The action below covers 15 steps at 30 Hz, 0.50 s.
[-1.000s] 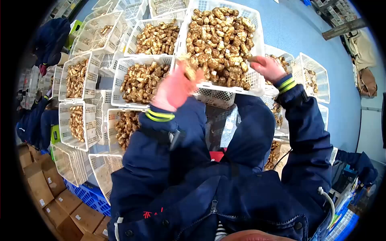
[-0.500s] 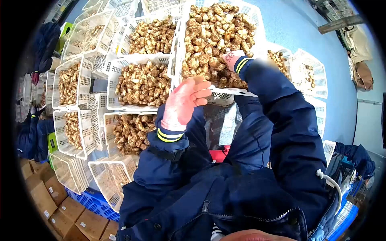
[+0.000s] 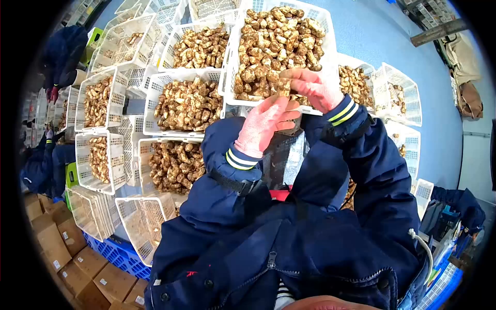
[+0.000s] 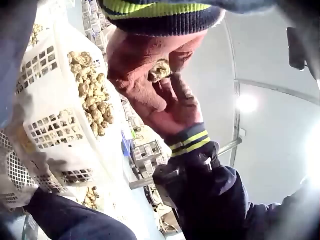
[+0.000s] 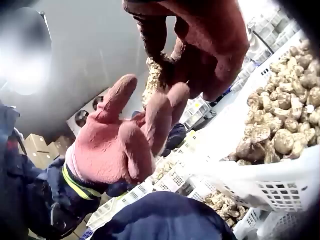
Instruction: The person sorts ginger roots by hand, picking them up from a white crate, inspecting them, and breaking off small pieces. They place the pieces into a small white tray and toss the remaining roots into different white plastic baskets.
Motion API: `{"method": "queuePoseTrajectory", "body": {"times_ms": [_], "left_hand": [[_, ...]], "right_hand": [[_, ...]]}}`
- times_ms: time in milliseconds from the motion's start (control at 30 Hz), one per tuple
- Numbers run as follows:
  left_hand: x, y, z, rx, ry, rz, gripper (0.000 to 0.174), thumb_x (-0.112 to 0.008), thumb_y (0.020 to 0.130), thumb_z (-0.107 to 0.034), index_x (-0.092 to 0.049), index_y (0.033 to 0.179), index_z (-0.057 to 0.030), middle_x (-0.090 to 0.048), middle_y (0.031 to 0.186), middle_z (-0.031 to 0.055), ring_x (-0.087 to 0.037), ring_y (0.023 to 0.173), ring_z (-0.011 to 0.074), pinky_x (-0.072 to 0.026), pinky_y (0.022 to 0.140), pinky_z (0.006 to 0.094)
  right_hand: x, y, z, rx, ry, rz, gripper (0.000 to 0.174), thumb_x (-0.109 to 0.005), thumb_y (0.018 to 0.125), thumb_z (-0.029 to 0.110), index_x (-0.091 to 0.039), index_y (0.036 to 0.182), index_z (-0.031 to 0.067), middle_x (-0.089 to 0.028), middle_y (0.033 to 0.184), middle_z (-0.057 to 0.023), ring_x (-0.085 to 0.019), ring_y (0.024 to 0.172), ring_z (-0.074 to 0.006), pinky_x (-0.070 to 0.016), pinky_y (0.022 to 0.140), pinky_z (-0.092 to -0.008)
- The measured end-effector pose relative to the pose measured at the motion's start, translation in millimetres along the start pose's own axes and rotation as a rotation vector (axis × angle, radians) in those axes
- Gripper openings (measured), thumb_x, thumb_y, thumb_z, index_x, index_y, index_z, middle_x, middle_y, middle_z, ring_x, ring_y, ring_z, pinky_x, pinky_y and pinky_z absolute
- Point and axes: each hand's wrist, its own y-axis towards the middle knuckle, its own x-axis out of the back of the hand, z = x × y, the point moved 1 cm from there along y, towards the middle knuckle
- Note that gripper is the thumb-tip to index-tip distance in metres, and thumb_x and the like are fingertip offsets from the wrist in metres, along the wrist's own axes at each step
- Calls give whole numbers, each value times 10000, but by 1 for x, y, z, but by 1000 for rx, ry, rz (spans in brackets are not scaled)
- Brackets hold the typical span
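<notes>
Over the front edge of a large white crate (image 3: 335,31) heaped with brown mushrooms (image 3: 281,39), the gloved right hand (image 3: 318,92) pinches one mushroom (image 3: 284,87) between thumb and fingers. The left hand (image 3: 262,126), in a pink glove, is just below it, fingers spread and fingertips at the mushroom's lower end. In the right wrist view the right hand (image 5: 210,45) grips the upper part of the pale, knobbly mushroom (image 5: 153,82), while the left hand (image 5: 117,150) has its fingers loosely bent beside it. The left wrist view shows the mushroom (image 4: 160,71) between both hands, partly covered.
More white crates of mushrooms stand to the left, such as one crate (image 3: 150,113), and to the right, another crate (image 3: 380,98). Cardboard boxes (image 3: 113,281) and a blue pallet (image 3: 121,257) lie at lower left. Other people (image 3: 64,51) are at the left edge.
The right hand has come out of the heap with a mushroom and moved left toward the body. The left hand has moved right and up to meet it.
</notes>
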Motion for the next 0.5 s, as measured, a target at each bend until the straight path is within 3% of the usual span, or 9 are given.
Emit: {"method": "queuePoseTrajectory", "body": {"times_ms": [33, 100, 133, 167, 233, 267, 367, 400, 500], "left_hand": [[0, 0, 2, 1, 7, 0, 361, -533, 867, -255, -476, 1124, -9, -561, 1075, 177, -575, 941, 266, -476, 744, 339], [0, -1, 8, -7, 86, -106, 341, -537, 864, -273, -511, 1088, -17, -599, 989, 148, -603, 824, 216, -485, 678, 309], [-6, -9, 5, -42, 38, -111, 315, -542, 860, -290, -548, 1027, -23, -620, 862, 97, -589, 672, 158, -467, 583, 268], [-6, -12, 5, -35, 44, -106, 315, -542, 860, -290, -548, 1027, -23, -620, 862, 97, -589, 672, 158, -467, 583, 268], [-6, -15, 7, 51, 97, -148, 291, -536, 863, -289, -561, 991, -28, -608, 772, 62, -555, 580, 138, -432, 514, 252], [-9, -16, 11, 40, 66, -119, 280, -534, 864, -296, -569, 958, -35, -589, 707, 38, -529, 538, 127, -408, 490, 244], [-6, -14, 24, 119, -3, 36, 326, -496, 881, -324, -530, 1042, -43, -604, 791, 66, -574, 628, 151, -446, 533, 255], [-5, -14, 28, 129, 1, 43, 326, -496, 881, -324, -530, 1042, -43, -604, 791, 66, -574, 628, 151, -446, 533, 255], [-12, -14, 37, 288, -54, 163, 358, -484, 880, -365, -519, 1064, -60, -620, 899, 98, -621, 770, 189, -499, 621, 273]], "right_hand": [[-4, -1, 0, -1, 53, 89, 503, -578, 804, 294, -470, 1181, -22, -548, 1037, -27, -492, 942, -103, -372, 853, -248], [-15, -12, -2, 38, -18, -5, 495, -557, 824, 280, -455, 1203, -22, -541, 1024, -24, -476, 928, -100, -368, 848, -251], [-24, -19, -2, 84, 56, -78, 472, -526, 852, 260, -440, 1224, -18, -538, 1018, -26, -464, 934, -100, -368, 846, -260], [-19, -24, -6, 113, 95, -10, 664, -574, 811, 358, -324, 1301, -13, -512, 846, 16, -474, 816, -106, -374, 781, -271], [-35, -41, -14, 141, 262, -12, 570, -508, 866, 226, -262, 1327, -1, -565, 958, -80, -544, 813, -143, -410, 804, -310], [-44, -48, -9, 25, 416, 97, 618, -493, 870, 180, -150, 1362, 31, -567, 911, -98, -561, 699, -173, -447, 719, -342], [-57, -59, -23, 24, 660, -58, 590, -486, 867, 127, -167, 1363, 86, -565, 886, -89, -511, 564, -176, -454, 567, -315], [-53, -65, -29, 68, 801, 72, 583, -500, 857, 116, -203, 1358, 104, -567, 921, -92, -484, 555, -154, -458, 565, -310], [-39, -76, -24, 71, 514, -93, 590, -506, 842, 133, -212, 1345, 43, -541, 1003, -111, -504, 694, -160, -434, 653, -303]]}}
